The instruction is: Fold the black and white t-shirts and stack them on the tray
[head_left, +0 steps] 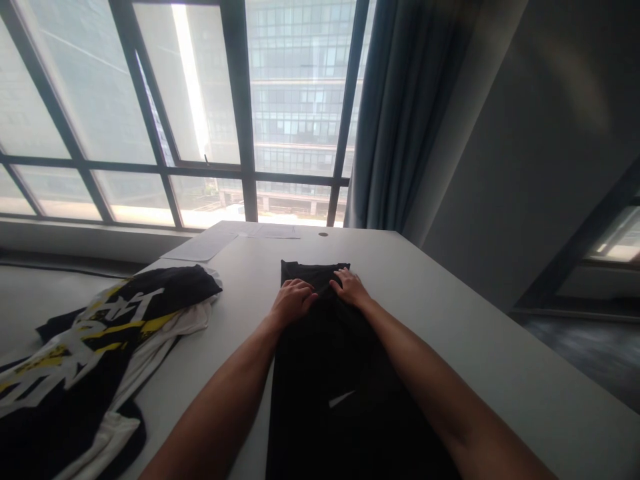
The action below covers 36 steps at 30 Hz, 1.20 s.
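A black garment (320, 373) lies lengthwise on the white table in front of me, its far end narrow and folded over. A small white mark shows on its nearer part. On the left side of that far end rests my left hand (295, 300), fingers lying on the cloth and thumb apart. My right hand (351, 288) lies at the far right corner with its fingers stretched out over the fabric. Neither hand visibly lifts the cloth. The garment's near end runs out of view below, and my right forearm covers part of its right edge.
To the left, a heap of clothes (130, 327) in black, white and yellow lies on the table. Papers (205, 247) and a small round dark spot (323, 234) are near the table's far edge. Beyond stand large windows (295, 93) and a grey-blue curtain (395, 120).
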### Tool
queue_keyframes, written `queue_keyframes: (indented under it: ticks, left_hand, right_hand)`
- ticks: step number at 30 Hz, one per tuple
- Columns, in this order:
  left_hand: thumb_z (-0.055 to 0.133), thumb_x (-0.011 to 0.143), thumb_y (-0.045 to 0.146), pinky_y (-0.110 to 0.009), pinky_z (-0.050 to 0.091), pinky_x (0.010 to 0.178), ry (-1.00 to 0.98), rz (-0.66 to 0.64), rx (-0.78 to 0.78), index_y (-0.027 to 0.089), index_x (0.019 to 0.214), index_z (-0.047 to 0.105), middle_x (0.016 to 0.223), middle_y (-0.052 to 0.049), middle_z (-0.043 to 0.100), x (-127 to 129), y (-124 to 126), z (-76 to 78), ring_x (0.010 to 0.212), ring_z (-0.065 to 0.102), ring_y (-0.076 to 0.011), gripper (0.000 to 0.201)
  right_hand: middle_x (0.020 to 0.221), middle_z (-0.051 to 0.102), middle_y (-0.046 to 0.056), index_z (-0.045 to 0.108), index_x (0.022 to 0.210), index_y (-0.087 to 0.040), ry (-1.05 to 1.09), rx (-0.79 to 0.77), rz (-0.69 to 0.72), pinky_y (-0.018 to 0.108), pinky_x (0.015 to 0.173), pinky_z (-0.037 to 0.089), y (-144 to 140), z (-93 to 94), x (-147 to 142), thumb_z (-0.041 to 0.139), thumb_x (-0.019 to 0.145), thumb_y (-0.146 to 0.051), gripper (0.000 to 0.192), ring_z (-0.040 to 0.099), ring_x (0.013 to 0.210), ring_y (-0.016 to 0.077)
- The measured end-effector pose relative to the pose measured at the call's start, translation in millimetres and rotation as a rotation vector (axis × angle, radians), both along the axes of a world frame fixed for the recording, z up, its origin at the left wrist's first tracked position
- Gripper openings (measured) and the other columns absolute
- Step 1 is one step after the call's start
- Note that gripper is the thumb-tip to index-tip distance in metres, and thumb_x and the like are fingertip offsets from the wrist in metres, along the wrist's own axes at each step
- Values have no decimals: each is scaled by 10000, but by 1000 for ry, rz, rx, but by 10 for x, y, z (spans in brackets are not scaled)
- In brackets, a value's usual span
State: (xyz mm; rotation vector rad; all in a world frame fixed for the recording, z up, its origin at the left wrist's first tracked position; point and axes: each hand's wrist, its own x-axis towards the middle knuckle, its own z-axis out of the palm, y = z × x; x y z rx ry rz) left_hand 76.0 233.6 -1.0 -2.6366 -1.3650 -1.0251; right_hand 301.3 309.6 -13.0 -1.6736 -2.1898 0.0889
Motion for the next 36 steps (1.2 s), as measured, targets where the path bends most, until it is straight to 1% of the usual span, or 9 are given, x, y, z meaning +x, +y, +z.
queue_keyframes:
  ticks: [4, 7, 11, 16, 19, 25, 28, 31, 36]
  left_hand:
    - [475, 973, 416, -415, 418, 985, 84, 98, -72, 217, 825, 745, 917, -68, 742, -1, 16, -12, 941, 650, -234, 366]
    - [554, 926, 420, -409, 424, 973, 96, 134, -109, 235, 868, 746, 913, -58, 737, -2, 34, -29, 929, 648, -239, 274]
    - [574, 908, 397, -393, 439, 957, 60, 186, -142, 247, 946, 741, 1005, -54, 730, -5, 38, -36, 1003, 636, -250, 228]
    - [532, 904, 505, -406, 481, 881, 60, 452, -292, 240, 993, 725, 954, -89, 739, -54, 46, 0, 947, 671, -289, 340]
    - [529, 895, 537, -406, 496, 858, 48, 565, -293, 208, 1078, 690, 1016, -124, 727, -87, 76, 3, 965, 670, -307, 409]
    - [612, 872, 376, -383, 506, 888, -2, 485, -291, 198, 1239, 628, 1152, -114, 688, -92, 146, -53, 1052, 640, -286, 409]
    - [617, 858, 292, -369, 508, 911, -38, 417, -303, 237, 1137, 695, 1084, -67, 709, -86, 165, -74, 1030, 648, -261, 295]
    - [589, 857, 237, -342, 501, 954, -119, 324, -189, 244, 998, 748, 1047, -42, 705, -85, 182, -87, 1018, 647, -229, 213]
    - [505, 900, 227, -333, 505, 967, -237, 251, -74, 232, 1155, 716, 1062, -56, 690, -63, 235, -112, 1005, 639, -208, 331]
  right_hand:
    - [1406, 527, 141, 561, 1315, -127, 48, 154, -147, 398, 1146, 235, -111, -8, 14, 382, 1005, -364, 429, 446, 1323, 243]
    - [1337, 572, 142, 572, 1295, -141, 66, 123, -205, 371, 1087, 312, -154, 25, 18, 376, 996, -359, 419, 528, 1224, 243]
    - [1373, 539, 144, 552, 1324, -165, 23, -14, -250, 402, 1060, 342, -179, 7, 13, 434, 960, -345, 423, 504, 1247, 273]
    - [1355, 547, 141, 590, 1266, -186, -45, -56, -245, 431, 1028, 377, -315, -6, 0, 421, 958, -319, 376, 490, 1239, 291]
    - [1286, 580, 147, 614, 1198, -185, -111, -69, -203, 419, 957, 429, -419, 73, 26, 476, 943, -365, 342, 508, 1200, 304]
    - [1169, 616, 111, 669, 1026, -205, -179, -117, -122, 329, 891, 449, -469, 237, 122, 592, 902, -366, 218, 563, 1105, 259]
    - [1152, 610, 103, 676, 1010, -209, -125, -131, -156, 312, 842, 457, -456, 206, 123, 560, 925, -338, 193, 595, 1038, 236]
    - [1151, 611, 97, 676, 994, -207, -47, -126, -189, 292, 808, 456, -449, 136, 127, 542, 933, -306, 178, 616, 984, 214]
    - [1107, 637, 102, 670, 925, -176, 100, -61, -252, 256, 843, 446, -422, 97, 247, 500, 941, -274, 197, 613, 982, 195]
